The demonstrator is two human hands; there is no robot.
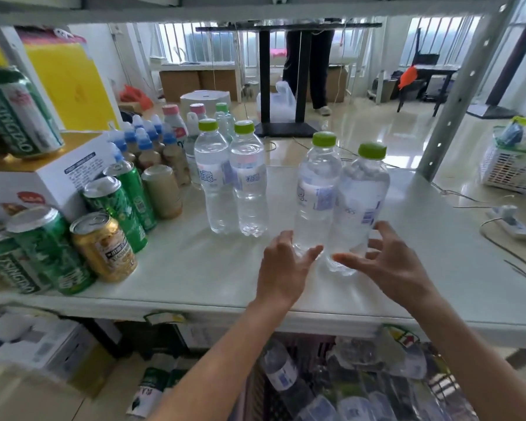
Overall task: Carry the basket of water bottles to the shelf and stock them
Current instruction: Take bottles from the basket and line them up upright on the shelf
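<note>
in the head view, four green-capped water bottles stand upright on the white shelf board (438, 238): a left pair (231, 177) close together toward 11 o'clock from the hands, and a right pair (340, 202) directly at 12 o'clock, near the front edge. the left hand (281, 268) and the right hand (389, 262) are both spread with fingers apart, flanking the base of the right pair; neither is clamped on anything, though the fingertips sit so close to the plastic that i cannot tell whether they brush it. at 9 o'clock a crowd of green and gold cans (104, 235) fills the left side of the board, with small blue-capped bottles (140, 141) behind them at 10 o'clock. at 6 o'clock, below the shelf edge, the dark basket (274, 399) shows several more water bottles lying inside. as a judgement, the carrying is done and stocking is partly along: four bottles are up, a good number remain below, and open board space remains at 2 o'clock.
</note>
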